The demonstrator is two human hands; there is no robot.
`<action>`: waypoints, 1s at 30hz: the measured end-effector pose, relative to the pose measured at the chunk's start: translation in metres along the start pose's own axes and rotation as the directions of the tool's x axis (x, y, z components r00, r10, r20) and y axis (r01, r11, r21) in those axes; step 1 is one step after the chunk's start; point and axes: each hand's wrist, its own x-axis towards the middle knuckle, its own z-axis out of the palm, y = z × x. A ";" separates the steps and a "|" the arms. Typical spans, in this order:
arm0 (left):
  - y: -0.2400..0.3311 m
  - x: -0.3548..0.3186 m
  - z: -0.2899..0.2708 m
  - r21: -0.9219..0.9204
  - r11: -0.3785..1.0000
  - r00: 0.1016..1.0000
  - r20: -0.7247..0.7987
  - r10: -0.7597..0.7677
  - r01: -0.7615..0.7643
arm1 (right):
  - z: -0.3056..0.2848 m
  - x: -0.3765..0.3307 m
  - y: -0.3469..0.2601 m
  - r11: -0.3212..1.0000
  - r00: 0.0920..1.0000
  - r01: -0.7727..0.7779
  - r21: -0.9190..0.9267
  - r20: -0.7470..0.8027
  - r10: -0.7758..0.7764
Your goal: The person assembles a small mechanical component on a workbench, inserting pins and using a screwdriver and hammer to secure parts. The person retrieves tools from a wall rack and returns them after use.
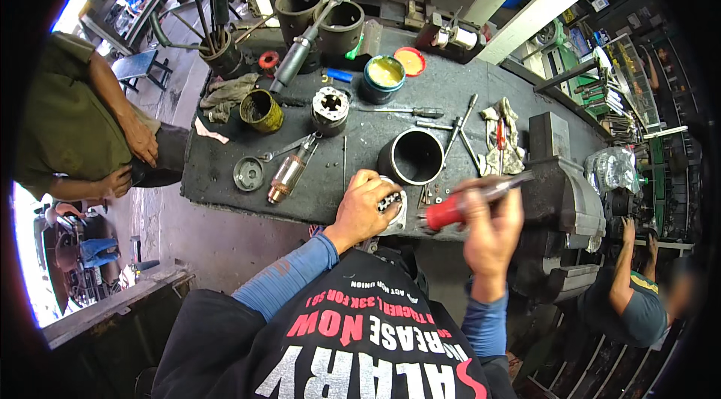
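Observation:
My left hand has its fingers closed round a small round metal part with a pale flange, at the bench's near edge. Most of that part is under my fingers. Just to the right, my right hand grips a red-handled tool, its dark metal end pointing up and right; motion blurs it, so its exact kind is unclear. A dark open cylinder stands beyond my hands. Left of them lie a motor armature with copper windings and a round metal cap.
A tub of yellow grease, a yellow can and a metal housing stand farther back. A large vise sits at right, near a cross wrench and a rag. One person stands left; another works right.

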 end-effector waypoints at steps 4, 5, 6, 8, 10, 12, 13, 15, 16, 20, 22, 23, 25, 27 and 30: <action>0.005 0.000 -0.005 -0.009 1.000 1.000 0.015 0.018 -0.018 | -0.013 0.008 -0.024 0.947 0.989 0.150 0.285 -0.053 -0.140; 0.006 0.002 -0.004 -0.007 1.000 0.999 0.024 0.021 -0.021 | -0.020 0.002 0.004 0.872 0.985 0.080 0.483 0.093 -0.142; 0.005 0.004 -0.004 0.003 1.000 0.999 0.026 0.027 -0.027 | -0.026 -0.009 0.020 0.906 0.992 -0.070 0.417 0.128 0.018; 0.005 0.001 -0.004 0.018 0.999 0.998 0.049 0.033 -0.034 | -0.029 -0.021 0.025 0.902 0.913 -0.406 0.147 0.098 0.395; 0.006 0.000 -0.004 0.028 0.999 0.998 0.050 0.031 -0.032 | -0.044 -0.017 0.024 0.884 0.908 -0.315 -0.345 0.162 0.386; 0.007 0.002 -0.004 0.036 0.999 0.999 0.036 0.027 -0.028 | -0.038 -0.007 -0.022 0.610 0.908 -0.053 -0.790 0.216 0.358; 0.007 0.003 -0.002 0.048 0.998 0.999 0.029 0.031 -0.032 | -0.038 -0.001 -0.035 0.559 0.895 0.015 -0.829 0.261 0.362; 0.006 0.002 0.000 0.063 0.997 0.999 0.023 0.042 -0.043 | -0.038 0.006 -0.057 0.403 0.888 0.252 -0.880 0.376 0.265; 0.007 0.003 0.000 0.068 0.997 0.999 0.018 0.047 -0.048 | -0.036 0.009 -0.061 0.350 0.881 0.355 -0.867 0.435 0.184; 0.006 0.003 -0.001 0.084 0.995 0.999 0.021 0.050 -0.051 | -0.013 0.031 -0.079 0.239 0.794 0.539 -0.808 0.582 0.177; 0.007 0.002 -0.001 0.075 0.996 0.998 0.037 0.041 -0.043 | 0.000 0.039 -0.085 0.201 0.749 0.582 -0.788 0.616 0.244; 0.007 0.003 -0.001 0.078 0.995 0.998 0.035 0.056 -0.059 | 0.005 0.043 -0.086 0.183 0.725 0.603 -0.776 0.630 0.280; 0.006 0.002 -0.001 0.086 0.993 0.996 0.033 0.084 -0.086 | 0.013 0.050 -0.081 0.164 0.707 0.638 -0.752 0.657 0.262; 0.006 0.002 0.002 0.065 0.995 0.997 0.025 0.077 -0.078 | 0.020 0.058 -0.078 0.105 0.705 0.643 -0.758 0.640 0.306; 0.003 0.001 0.001 0.086 0.992 0.996 0.027 0.088 -0.090 | 0.040 0.069 -0.084 0.134 0.672 0.633 -0.762 0.628 0.393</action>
